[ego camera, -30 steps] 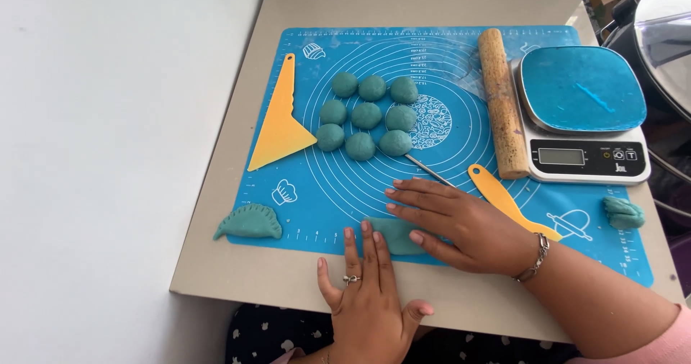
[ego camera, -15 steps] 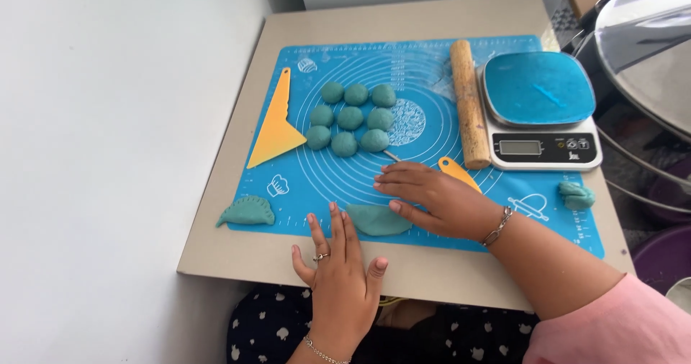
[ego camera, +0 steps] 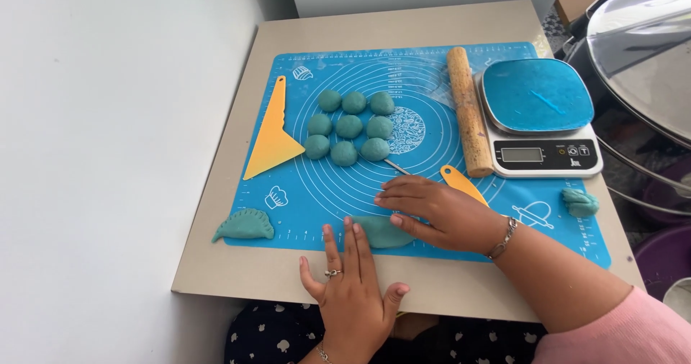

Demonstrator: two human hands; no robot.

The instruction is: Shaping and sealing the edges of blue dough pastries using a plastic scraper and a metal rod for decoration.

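A flat folded piece of teal dough [ego camera: 384,232] lies at the near edge of the blue silicone mat [ego camera: 439,105]. My left hand [ego camera: 350,285] rests flat on the table, its fingertips touching the dough's left end. My right hand [ego camera: 437,212] lies palm down over the dough's right side, fingers spread and pressing on it. A finished crimped teal dumpling [ego camera: 244,225] sits at the mat's near left corner. Several teal dough balls [ego camera: 348,126] are grouped in rows in the mat's middle.
A yellow plastic scraper [ego camera: 273,133] lies left of the balls. A wooden rolling pin [ego camera: 468,110] lies beside a kitchen scale [ego camera: 540,115] with a blue top. A second yellow tool [ego camera: 461,182] and a thin metal pick [ego camera: 396,167] sit behind my right hand. A dough lump [ego camera: 580,203] is at the right.
My view has shifted a little. Both hands stay on the folded dough at the mat's near edge, with my right hand pressing slightly further over it.
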